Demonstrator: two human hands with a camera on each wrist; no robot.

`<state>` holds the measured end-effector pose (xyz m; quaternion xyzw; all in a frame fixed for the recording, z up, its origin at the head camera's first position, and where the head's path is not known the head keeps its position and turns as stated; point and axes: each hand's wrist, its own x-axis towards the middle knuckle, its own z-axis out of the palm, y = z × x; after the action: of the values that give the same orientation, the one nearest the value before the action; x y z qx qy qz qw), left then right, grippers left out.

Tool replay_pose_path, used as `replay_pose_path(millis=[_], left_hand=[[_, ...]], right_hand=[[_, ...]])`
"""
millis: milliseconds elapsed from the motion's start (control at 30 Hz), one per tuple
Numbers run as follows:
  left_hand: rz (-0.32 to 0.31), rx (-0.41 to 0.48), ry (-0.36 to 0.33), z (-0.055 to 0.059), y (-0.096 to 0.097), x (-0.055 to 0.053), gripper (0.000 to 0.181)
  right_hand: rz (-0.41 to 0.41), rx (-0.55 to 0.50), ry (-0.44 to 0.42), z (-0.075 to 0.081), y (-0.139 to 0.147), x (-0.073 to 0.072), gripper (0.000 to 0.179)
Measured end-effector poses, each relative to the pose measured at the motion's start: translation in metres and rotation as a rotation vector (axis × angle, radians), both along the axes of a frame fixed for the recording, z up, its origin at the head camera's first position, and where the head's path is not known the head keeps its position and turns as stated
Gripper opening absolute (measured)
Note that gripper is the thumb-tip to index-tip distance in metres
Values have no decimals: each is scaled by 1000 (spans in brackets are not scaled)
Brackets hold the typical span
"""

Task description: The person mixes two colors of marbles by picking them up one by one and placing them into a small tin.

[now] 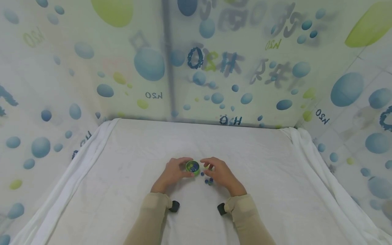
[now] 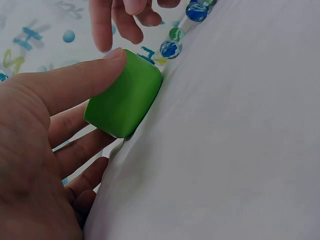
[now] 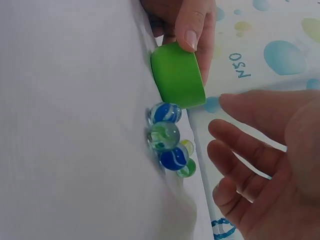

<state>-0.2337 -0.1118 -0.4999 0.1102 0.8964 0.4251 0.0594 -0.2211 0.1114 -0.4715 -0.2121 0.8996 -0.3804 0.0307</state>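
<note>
My left hand (image 1: 172, 172) holds a small green bowl (image 2: 129, 97) by its side, thumb on the rim and fingers around the far side. The bowl stands upright on the white cloth, and the head view shows blue and yellowish-green marbles (image 1: 193, 166) inside it. Just right of the bowl, my right hand (image 1: 223, 173) hovers with fingers loosely bent and nothing between them. Several glass marbles lie on the cloth between the right hand and the bowl, among them a green-streaked marble (image 3: 164, 136) and a blue-and-white marble (image 3: 174, 157).
A white cloth (image 1: 260, 153) covers the table, with bunched folds (image 1: 92, 163) along its left and right edges. Curtains (image 1: 214, 85) printed with blue and green spots hang behind and at both sides. Each sleeve cuff has a dark wrist device (image 1: 174, 206) beside it.
</note>
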Motion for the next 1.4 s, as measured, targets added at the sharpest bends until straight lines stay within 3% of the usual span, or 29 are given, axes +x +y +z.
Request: replay_pose_path(millis=[433,767,1100,1400], left_hand=[[16,8,-19,0,0,0,60],[9,9,-14,5,1,3,59],[22,1,-41,5,1,3,59],[9,-1,-23,4,0,2,59]], right_hand=[[-60,92,-120,0,2,-5,36],[-85,112,-144,-3,4,-6,32],[-68,84,-152,-8,5,-5,34],[-60,94,-158,-9,4,-5,36]])
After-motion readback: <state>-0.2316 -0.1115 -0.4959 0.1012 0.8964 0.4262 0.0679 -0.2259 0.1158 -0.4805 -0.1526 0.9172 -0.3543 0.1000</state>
